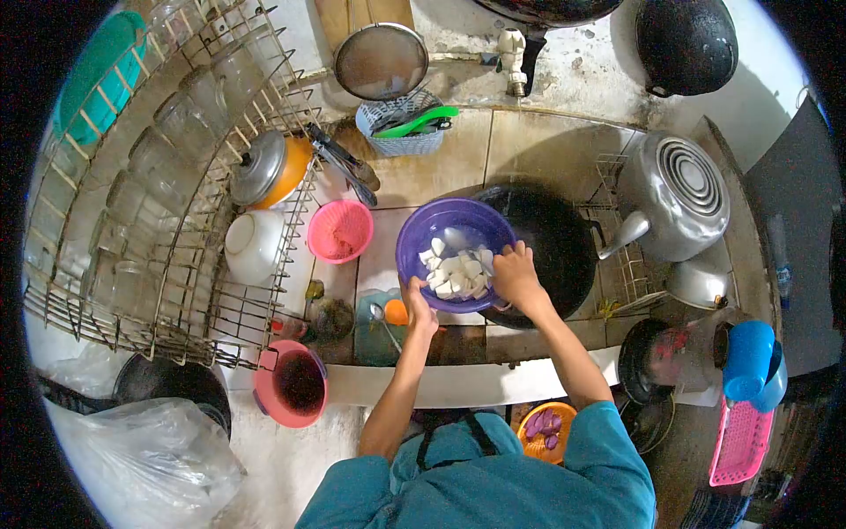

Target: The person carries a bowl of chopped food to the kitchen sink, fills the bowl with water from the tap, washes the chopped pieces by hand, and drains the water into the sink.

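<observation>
A purple plastic bowl (414, 216) with white cut chunks (456, 271) in water is held in front of me, over the tiled counter. My left hand (418, 309) grips its lower left rim, thumb up along the side. On the right, my right hand (518, 275) is closed over the rim with curled fingers; some fingertips are hidden. Behind the bowl, and partly covered by it, sits a wide black basin (551, 256). Left of the bowl stands a pink basket (341, 231).
A wire dish rack (167, 322) with glass jars fills the left side. An upturned metal kettle (674, 198) stands at right. A tap (512, 57) juts from the back wall. Near my body are a pink basin (268, 388) and an orange bowl (538, 452) with purple pieces.
</observation>
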### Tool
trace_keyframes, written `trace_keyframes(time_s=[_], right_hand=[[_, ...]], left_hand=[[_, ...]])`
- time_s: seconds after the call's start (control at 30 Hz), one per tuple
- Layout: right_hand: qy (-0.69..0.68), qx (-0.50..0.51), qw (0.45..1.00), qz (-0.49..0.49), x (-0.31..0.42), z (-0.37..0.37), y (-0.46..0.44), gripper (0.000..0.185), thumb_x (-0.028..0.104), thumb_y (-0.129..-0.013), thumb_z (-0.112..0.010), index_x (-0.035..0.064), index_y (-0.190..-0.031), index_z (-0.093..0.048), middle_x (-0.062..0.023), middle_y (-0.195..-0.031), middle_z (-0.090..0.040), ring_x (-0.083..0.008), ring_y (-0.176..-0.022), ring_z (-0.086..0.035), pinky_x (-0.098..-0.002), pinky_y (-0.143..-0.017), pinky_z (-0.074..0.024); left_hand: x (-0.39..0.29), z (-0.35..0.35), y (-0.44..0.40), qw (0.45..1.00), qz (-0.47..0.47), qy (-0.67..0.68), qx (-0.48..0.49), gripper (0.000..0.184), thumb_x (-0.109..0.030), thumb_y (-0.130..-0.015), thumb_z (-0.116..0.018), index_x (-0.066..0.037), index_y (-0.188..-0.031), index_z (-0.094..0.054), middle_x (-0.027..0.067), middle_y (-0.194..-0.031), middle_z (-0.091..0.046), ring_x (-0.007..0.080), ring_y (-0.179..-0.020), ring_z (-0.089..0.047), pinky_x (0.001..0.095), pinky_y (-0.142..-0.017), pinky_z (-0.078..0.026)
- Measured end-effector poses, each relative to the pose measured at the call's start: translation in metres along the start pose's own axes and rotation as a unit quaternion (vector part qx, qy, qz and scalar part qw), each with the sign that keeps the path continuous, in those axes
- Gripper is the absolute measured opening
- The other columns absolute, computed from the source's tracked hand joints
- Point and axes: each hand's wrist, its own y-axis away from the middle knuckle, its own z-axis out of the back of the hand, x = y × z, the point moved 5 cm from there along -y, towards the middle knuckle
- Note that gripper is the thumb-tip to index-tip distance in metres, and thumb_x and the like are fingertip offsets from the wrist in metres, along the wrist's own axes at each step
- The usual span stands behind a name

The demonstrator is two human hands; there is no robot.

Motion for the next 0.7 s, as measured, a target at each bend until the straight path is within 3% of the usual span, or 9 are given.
trace_keyframes(time_s=[0.1, 0.2, 0.4, 0.5, 0.63, 0.7], right_hand=[[0.005, 0.021, 1.000, -0.004, 0.013, -0.007, 0.008, 0.021, 0.018, -0.076, -0.064, 0.0060, -0.092, -0.071, -0.0185, -0.108, -0.064, -0.0394, -0.112, -0.051, -0.0489, -0.091, -0.0388], [0.000, -0.001, 1.000, -0.001, 0.025, -0.013, 0.017, 0.023, 0.017, -0.076, -0.064, 0.0066, -0.095, -0.070, -0.0185, -0.109, -0.064, -0.0390, -0.112, -0.050, -0.0506, -0.091, -0.0374], [-0.034, 0.074, 0.997, -0.016, 0.048, 0.005, 0.040, 0.024, 0.019, -0.074, -0.067, 0.0064, -0.094, -0.070, -0.0174, -0.109, -0.062, -0.0382, -0.112, -0.048, -0.0543, -0.091, -0.0350], [-0.057, -0.056, 0.997, -0.022, 0.057, 0.024, 0.055, 0.024, 0.019, -0.064, -0.074, 0.0052, -0.083, -0.069, -0.0157, -0.099, -0.060, -0.0359, -0.102, -0.050, -0.0516, -0.083, -0.0370], [-0.185, -0.186, 0.964, -0.041, 0.069, 0.063, 0.085, 0.013, 0.008, -0.068, -0.069, 0.0030, -0.077, -0.061, -0.0150, -0.089, -0.058, -0.0350, -0.089, -0.051, -0.0439, -0.079, -0.0412], [-0.226, -0.205, 0.951, -0.043, 0.084, 0.070, 0.103, 0.011, 0.002, -0.072, -0.064, -0.0006, -0.079, -0.055, -0.0173, -0.077, -0.058, -0.0347, -0.074, -0.056, -0.0399, -0.067, -0.0456]], left_hand=[[-0.005, 0.017, 0.010, 0.999, -0.035, -0.007, -0.006, 0.034, -0.022, -0.071, -0.056, -0.010, -0.103, -0.057, 0.0045, -0.102, -0.062, 0.0224, -0.094, -0.062, 0.0378, -0.080, -0.052], [-0.004, 0.032, 0.023, 0.998, -0.053, 0.015, -0.004, 0.030, -0.021, -0.071, -0.056, -0.008, -0.098, -0.058, 0.0049, -0.099, -0.061, 0.0230, -0.092, -0.061, 0.0374, -0.083, -0.050], [0.011, 0.073, 0.021, 0.998, -0.046, 0.022, 0.027, 0.028, -0.023, -0.073, -0.056, -0.009, -0.098, -0.056, 0.0057, -0.101, -0.061, 0.0234, -0.097, -0.060, 0.0381, -0.087, -0.048], [-0.001, 0.082, 0.039, 0.997, -0.040, 0.034, 0.051, 0.028, -0.023, -0.074, -0.055, -0.010, -0.098, -0.055, 0.0051, -0.100, -0.060, 0.0231, -0.097, -0.059, 0.0383, -0.087, -0.048], [-0.008, 0.121, 0.056, 0.999, -0.027, -0.011, 0.033, 0.028, -0.022, -0.075, -0.055, -0.010, -0.100, -0.054, 0.0043, -0.099, -0.059, 0.0224, -0.095, -0.059, 0.0377, -0.087, -0.048], [-0.022, 0.133, 0.076, 0.999, -0.007, -0.015, 0.045, 0.026, -0.023, -0.076, -0.056, -0.010, -0.098, -0.055, 0.0041, -0.100, -0.059, 0.0220, -0.094, -0.059, 0.0372, -0.087, -0.048]])
